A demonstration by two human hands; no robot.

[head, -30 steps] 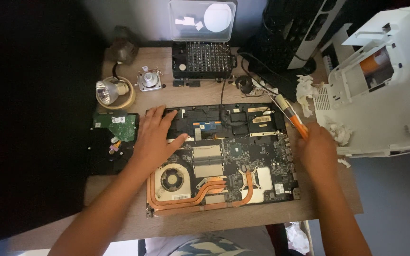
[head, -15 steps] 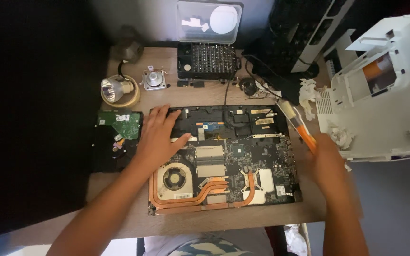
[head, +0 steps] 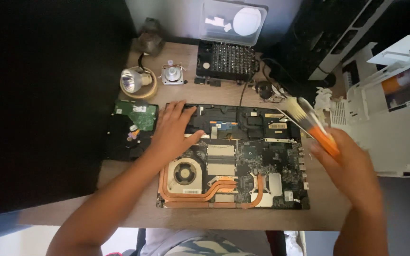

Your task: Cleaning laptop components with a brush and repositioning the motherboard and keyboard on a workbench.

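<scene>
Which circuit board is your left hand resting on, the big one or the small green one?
The big dark laptop board with copper heat pipes; the left hand lies on its upper-left corner. The small green board lies apart, untouched.

I am looking down on a wooden worktop (head: 124,189) of light brown, its near edge at six o'clock. At nine o'clock a large black surface (head: 39,104) fills the whole left side, too dark for me to tell what it is. At twelve o'clock a pale grey wall (head: 172,14) stands behind the worktop. Grey floor (head: 404,208) shows at four o'clock. The light is soft and dim.
</scene>
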